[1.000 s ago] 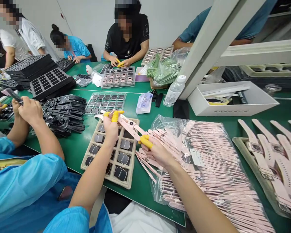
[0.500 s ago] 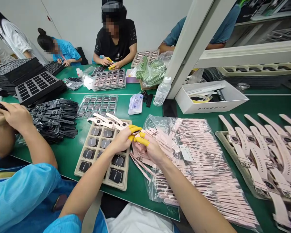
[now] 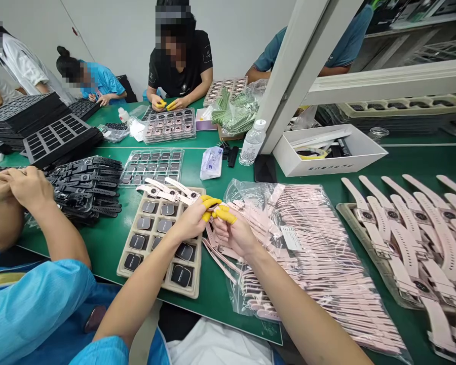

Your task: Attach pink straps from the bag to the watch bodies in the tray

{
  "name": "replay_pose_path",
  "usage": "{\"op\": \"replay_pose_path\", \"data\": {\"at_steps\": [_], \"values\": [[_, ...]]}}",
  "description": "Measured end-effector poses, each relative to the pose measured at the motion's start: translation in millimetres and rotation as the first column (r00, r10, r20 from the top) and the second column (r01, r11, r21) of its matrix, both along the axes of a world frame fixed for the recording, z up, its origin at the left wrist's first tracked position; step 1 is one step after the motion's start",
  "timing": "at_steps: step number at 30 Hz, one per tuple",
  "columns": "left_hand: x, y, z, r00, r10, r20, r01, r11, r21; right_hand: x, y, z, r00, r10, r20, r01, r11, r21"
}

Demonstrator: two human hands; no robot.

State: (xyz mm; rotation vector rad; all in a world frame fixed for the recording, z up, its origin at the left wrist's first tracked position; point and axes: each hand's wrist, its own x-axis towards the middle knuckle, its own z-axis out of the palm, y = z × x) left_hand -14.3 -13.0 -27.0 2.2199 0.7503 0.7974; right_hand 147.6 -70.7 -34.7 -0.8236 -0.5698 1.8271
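In front of me, both hands meet over the right edge of a beige tray (image 3: 154, 218); yellow finger covers sit on several fingertips. My left hand (image 3: 192, 219) is closed around a small dark-faced smartwatch (image 3: 213, 207), mostly hidden by the fingers. Pinched against its near side, my right hand (image 3: 235, 232) is closed on what looks like a pink watch strap, largely covered. Square black watch faces (image 3: 182, 274) fill tray pockets. Pale pink strapped watches (image 3: 171, 193) lie across the tray's far end. Loose pink straps (image 3: 222, 261) lie beside my right hand.
A clear bag of pink straps (image 3: 311, 253) spreads to the right, beside a tray of pink watches (image 3: 414, 228). Beyond stand a bottle (image 3: 253, 144) and white box (image 3: 327, 157). Black-strapped watches (image 3: 91, 187) are heaped left, near a co-worker's hands (image 3: 25, 187). Others work across the table.
My right fingers have shifted slightly around the watch; my left hand stays almost still. The neighbouring co-worker's hands have lowered, and the black strap they held no longer shows.
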Motion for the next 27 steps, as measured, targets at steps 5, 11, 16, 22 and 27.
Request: {"op": "replay_pose_path", "data": {"at_steps": [5, 11, 16, 22, 27], "values": [[-1.8, -2.3, 8.6, 0.998, -0.033, -0.049, 0.031, 0.999, -0.042, 0.1, 1.5, -2.2, 1.000, -0.022, -0.009, 0.022, 1.000, -0.020], [-4.8, -1.7, 7.9, 0.955, 0.004, -0.297, 0.032, 0.993, 0.117, 0.7, 2.8, -3.8, 0.993, 0.035, 0.115, -0.027, 0.997, -0.078], [-7.0, -1.1, 10.5, 0.966, -0.033, -0.255, 0.047, 0.998, 0.050, 1.4, 2.4, -2.8, 0.986, 0.062, 0.153, -0.052, 0.996, -0.066], [-5.9, -0.8, 9.6, 0.998, -0.029, -0.060, 0.024, 0.997, -0.079, 3.6, 3.7, -4.6, 0.956, -0.084, 0.282, 0.028, 0.980, 0.195], [-28.7, 14.3, 33.6, 0.979, 0.090, -0.184, -0.108, 0.990, -0.091, 12.5, 7.5, -11.3, 0.742, -0.213, 0.635, -0.096, 0.904, 0.416]]}}
